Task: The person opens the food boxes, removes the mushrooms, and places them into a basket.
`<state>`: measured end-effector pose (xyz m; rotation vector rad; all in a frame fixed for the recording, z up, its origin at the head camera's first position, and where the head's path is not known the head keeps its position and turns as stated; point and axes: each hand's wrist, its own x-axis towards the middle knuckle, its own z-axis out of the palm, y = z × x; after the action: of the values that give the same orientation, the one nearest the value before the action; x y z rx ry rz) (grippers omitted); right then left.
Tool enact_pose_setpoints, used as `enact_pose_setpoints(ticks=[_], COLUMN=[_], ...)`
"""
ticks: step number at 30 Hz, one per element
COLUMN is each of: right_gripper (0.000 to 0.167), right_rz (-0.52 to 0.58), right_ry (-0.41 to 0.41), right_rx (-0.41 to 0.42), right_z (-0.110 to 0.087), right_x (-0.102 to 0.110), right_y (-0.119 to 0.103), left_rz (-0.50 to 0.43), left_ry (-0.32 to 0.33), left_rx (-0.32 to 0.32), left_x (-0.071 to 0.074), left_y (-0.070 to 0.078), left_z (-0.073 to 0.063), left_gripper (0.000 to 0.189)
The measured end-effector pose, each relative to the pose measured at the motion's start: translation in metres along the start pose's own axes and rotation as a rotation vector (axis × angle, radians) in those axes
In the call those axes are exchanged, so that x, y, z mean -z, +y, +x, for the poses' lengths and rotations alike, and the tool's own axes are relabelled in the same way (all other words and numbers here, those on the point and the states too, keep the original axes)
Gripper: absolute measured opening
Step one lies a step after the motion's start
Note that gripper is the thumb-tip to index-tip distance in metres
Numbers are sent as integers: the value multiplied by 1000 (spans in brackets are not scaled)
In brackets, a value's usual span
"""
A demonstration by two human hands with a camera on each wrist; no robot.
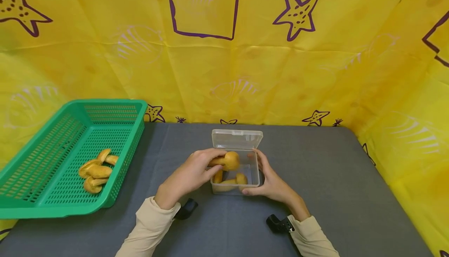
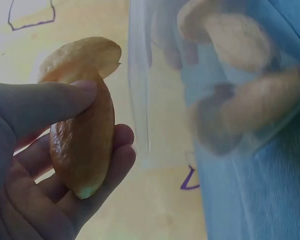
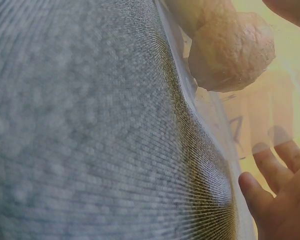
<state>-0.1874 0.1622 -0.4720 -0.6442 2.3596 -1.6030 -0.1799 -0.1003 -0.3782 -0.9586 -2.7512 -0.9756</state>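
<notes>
My left hand [image 1: 191, 173] pinches a yellow-brown mushroom [image 1: 231, 160] between thumb and fingers, above a clear plastic box [image 1: 224, 189]. In the left wrist view, the thumb lies across the held mushroom [image 2: 85, 140], beside the box. More mushrooms [image 1: 241, 178] lie inside the box, blurred through its wall in the left wrist view. The box's hinged lid [image 1: 237, 139] stands raised at the back. My right hand [image 1: 277, 186] grips the box's right side, thumb at the front and fingers toward the back. The right wrist view shows these fingers [image 3: 277, 165] and a mushroom [image 3: 232, 52] through the plastic.
A green perforated basket [image 1: 105, 206] stands at the left, with several mushrooms [image 1: 98, 172] on its floor. Grey cloth [image 1: 315, 163] covers the table. A yellow patterned sheet [image 1: 259, 70] hangs behind and at the sides. Both wrists carry black devices [image 1: 186, 209].
</notes>
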Motion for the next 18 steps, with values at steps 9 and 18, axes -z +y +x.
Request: enact_pose_setpoints(ticks=[9, 18], right_gripper=[120, 120], right_rz=[3, -5], right_ry=[8, 8], right_rx=[-12, -2], right_z=[-1, -1], right_x=[0, 0], right_y=[-2, -2], left_rz=[-6, 38], left_ry=[33, 53], left_rx=[23, 11], left_x=[18, 42], left_y=[-7, -15], left_z=[-12, -21], left_gripper=[43, 37])
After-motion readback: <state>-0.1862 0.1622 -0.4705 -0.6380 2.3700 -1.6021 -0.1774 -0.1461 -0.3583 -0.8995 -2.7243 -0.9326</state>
